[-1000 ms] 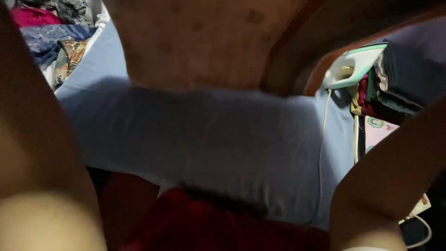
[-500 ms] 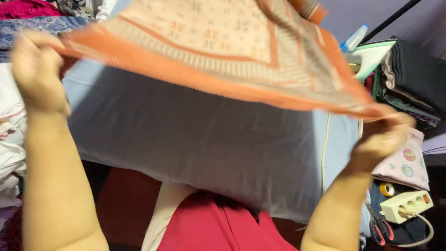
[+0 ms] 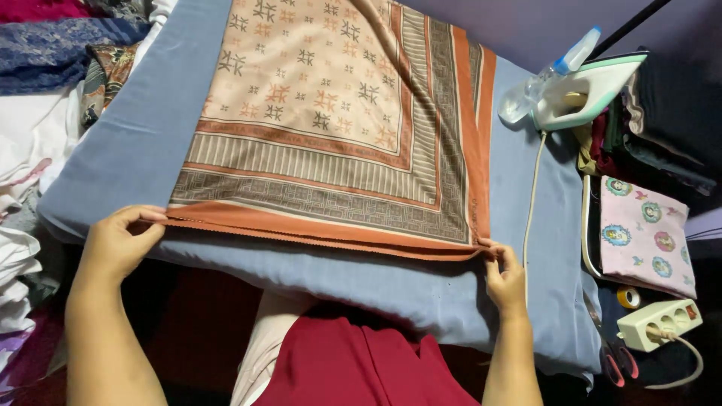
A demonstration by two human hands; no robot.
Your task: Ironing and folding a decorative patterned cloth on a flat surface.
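Scarf (image 3: pixel 331 128), patterned cream and brown with an orange border, lies folded flat on the blue-covered ironing board (image 3: pixel 135 143). The left hand (image 3: pixel 116 240) pinches its near left corner between thumb and fingers; the right hand (image 3: pixel 505 274) pinches the near right corner, fingers closed on the hem. A steam iron (image 3: pixel 579 94) stands beside the scarf's right edge, a white power strip (image 3: pixel 658 325) lower right.

The top edge cuts off the patterned scarf (image 3: pixel 331 120) we are looking down on, so we cannot see its far side. The left frame edge crops the heaped clothes (image 3: pixel 30 150). The scissors (image 3: pixel 617 361) show only red handles, and the power strip's cord (image 3: pixel 684 368) runs into shadow.
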